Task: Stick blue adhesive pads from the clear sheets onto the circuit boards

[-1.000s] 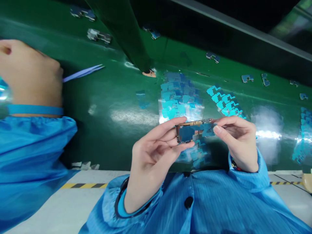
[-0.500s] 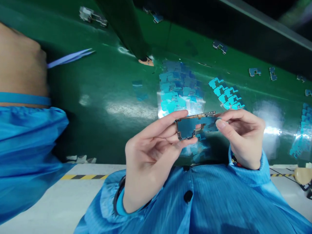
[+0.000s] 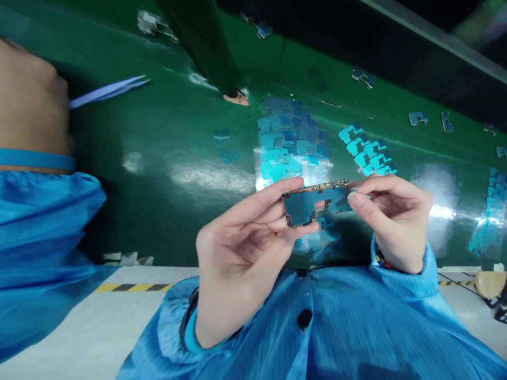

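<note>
A small circuit board (image 3: 333, 184) with a notch in it is gripped along its left end by my left hand (image 3: 249, 243), thumb below and fingers above and behind. A dark blue film piece (image 3: 300, 206) covers much of the board's face. My right hand (image 3: 390, 214) pinches the film's right end between thumb and index finger, at the board's right edge. Just behind the board lies a sheet of overlapping blue film pieces (image 3: 283, 134) on the green table. More film pieces (image 3: 325, 240) show below the board, partly hidden by my left hand.
Brighter film cut-outs (image 3: 368, 150) lie to the right, and another film sheet (image 3: 489, 211) at the far right. Several boards (image 3: 418, 119) are scattered behind. A dark post (image 3: 206, 47) rises at the back. A co-worker's arm (image 3: 34, 105) and tweezers (image 3: 109, 92) are at left.
The view has shifted slightly. The co-worker's arm has moved a little left. Both my hands keep nearly the same hold on the board and film.
</note>
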`<state>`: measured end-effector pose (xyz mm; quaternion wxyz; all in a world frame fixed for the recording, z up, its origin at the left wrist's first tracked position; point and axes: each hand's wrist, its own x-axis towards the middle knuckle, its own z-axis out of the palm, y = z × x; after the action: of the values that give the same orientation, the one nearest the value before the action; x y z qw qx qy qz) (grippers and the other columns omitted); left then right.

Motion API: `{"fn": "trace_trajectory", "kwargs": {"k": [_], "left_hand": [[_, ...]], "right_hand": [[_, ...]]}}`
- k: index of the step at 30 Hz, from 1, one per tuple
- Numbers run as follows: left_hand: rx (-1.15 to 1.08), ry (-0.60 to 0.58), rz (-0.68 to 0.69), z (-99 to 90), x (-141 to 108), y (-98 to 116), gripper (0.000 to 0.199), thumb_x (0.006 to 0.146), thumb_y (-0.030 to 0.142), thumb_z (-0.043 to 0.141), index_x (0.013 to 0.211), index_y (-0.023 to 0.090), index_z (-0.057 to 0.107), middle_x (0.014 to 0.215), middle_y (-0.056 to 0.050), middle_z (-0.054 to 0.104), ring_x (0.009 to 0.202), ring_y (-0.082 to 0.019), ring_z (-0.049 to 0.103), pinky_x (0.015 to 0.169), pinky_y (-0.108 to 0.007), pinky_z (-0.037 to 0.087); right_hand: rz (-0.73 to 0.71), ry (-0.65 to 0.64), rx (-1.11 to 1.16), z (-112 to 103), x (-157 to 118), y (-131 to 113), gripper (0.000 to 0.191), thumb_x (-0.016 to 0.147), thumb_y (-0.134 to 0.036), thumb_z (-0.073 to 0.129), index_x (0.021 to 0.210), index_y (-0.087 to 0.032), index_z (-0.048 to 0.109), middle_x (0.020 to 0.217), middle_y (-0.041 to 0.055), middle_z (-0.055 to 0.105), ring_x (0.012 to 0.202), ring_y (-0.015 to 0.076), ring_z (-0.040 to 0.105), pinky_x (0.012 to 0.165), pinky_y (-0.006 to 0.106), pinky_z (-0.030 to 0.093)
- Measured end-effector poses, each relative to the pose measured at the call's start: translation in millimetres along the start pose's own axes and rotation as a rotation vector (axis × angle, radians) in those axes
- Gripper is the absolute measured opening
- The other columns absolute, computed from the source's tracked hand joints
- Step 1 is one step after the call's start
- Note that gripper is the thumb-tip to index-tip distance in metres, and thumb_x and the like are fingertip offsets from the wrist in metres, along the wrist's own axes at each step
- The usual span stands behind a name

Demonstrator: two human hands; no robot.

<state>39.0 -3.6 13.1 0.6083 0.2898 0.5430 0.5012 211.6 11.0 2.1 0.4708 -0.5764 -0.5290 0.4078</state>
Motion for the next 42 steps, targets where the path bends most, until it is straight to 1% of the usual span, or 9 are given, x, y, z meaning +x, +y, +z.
{"fn": "trace_trajectory", "kwargs": {"k": [6,11,17,24,29,33,36,39,42], "left_hand": [[-0.017,0.012,0.017,0.7,-0.1,-0.6,0.038,0.069,0.004,0.074,0.101,0.025,0.078,0.084,0.001,0.079,0.084,-0.022,0.077,0.072,-0.028,0.067],[-0.004,0.016,0.009,0.5,-0.8,-0.7,0.037,0.068,0.006,0.075,0.1,0.025,0.078,0.083,0.001,0.08,0.085,-0.024,0.077,0.071,-0.032,0.068],[-0.042,0.0,-0.004,0.0,-0.5,-2.0,0.038,0.068,0.005,0.075,0.099,0.026,0.078,0.082,0.001,0.08,0.085,-0.022,0.077,0.072,-0.028,0.067],[-0.007,0.001,-0.015,-0.1,-0.7,-1.4,0.039,0.068,0.005,0.074,0.102,0.025,0.077,0.082,0.0,0.08,0.088,-0.024,0.076,0.074,-0.031,0.067],[0.002,0.012,-0.01,-1.7,-0.5,-2.0,0.037,0.069,0.009,0.075,0.104,0.023,0.077,0.085,-0.002,0.079,0.083,-0.023,0.077,0.074,-0.034,0.068],[-0.024,-0.006,-0.008,-0.8,-0.3,-1.2,0.035,0.072,0.01,0.074,0.103,0.025,0.077,0.07,0.002,0.075,0.079,-0.021,0.076,0.076,-0.033,0.067],[-0.045,-0.006,-0.01,0.5,-0.1,-0.5,0.035,0.071,0.009,0.074,0.102,0.026,0.078,0.069,0.002,0.074,0.078,-0.019,0.075,0.075,-0.031,0.067],[-0.041,-0.001,-0.012,1.2,-0.1,-0.1,0.035,0.071,0.01,0.074,0.103,0.026,0.078,0.053,0.005,0.062,0.071,-0.018,0.073,0.075,-0.033,0.067],[-0.034,0.001,-0.013,1.0,-0.2,0.4,0.034,0.072,0.012,0.073,0.102,0.026,0.079,0.049,0.006,0.054,0.065,-0.016,0.07,0.075,-0.035,0.067]], "right_hand": [[-0.029,-0.01,0.016,0.7,1.3,-0.5,0.01,0.076,-0.018,0.078,0.078,-0.027,0.073,0.073,-0.0029,0.071,0.065,0.0116,0.066,0.057,0.023,0.06],[-0.022,-0.001,0.002,0.3,2.0,0.4,0.008,0.076,-0.021,0.078,0.078,-0.027,0.073,0.073,-0.0024,0.072,0.065,0.0128,0.065,0.057,0.025,0.06],[-0.054,-0.023,0.04,-0.8,2.8,2.3,0.009,0.078,-0.019,0.076,0.08,-0.028,0.074,0.074,-0.003,0.072,0.066,0.0119,0.065,0.057,0.025,0.059],[-0.051,-0.02,0.018,-1.9,3.7,2.8,0.006,0.077,-0.022,0.077,0.078,-0.027,0.073,0.071,-0.0021,0.07,0.064,0.0129,0.064,0.055,0.027,0.058],[-0.048,-0.037,0.026,-2.0,4.0,3.2,0.009,0.075,-0.019,0.078,0.077,-0.027,0.074,0.072,-0.0022,0.071,0.067,0.0134,0.065,0.059,0.027,0.06],[-0.068,-0.041,0.057,-0.8,3.9,3.1,0.014,0.076,-0.014,0.077,0.08,-0.027,0.075,0.074,-0.0033,0.072,0.067,0.0119,0.066,0.061,0.025,0.06],[-0.07,-0.036,0.082,0.1,4.1,2.4,0.017,0.076,-0.012,0.076,0.082,-0.027,0.075,0.075,-0.0036,0.072,0.068,0.0113,0.066,0.062,0.024,0.06],[-0.064,-0.039,0.094,0.2,4.6,1.4,0.017,0.076,-0.01,0.076,0.082,-0.027,0.075,0.075,-0.0035,0.072,0.068,0.0107,0.065,0.063,0.023,0.06],[-0.064,-0.047,0.088,0.0,4.9,1.3,0.017,0.076,-0.009,0.076,0.081,-0.026,0.075,0.074,-0.0036,0.071,0.068,0.01,0.065,0.063,0.022,0.06]]}}
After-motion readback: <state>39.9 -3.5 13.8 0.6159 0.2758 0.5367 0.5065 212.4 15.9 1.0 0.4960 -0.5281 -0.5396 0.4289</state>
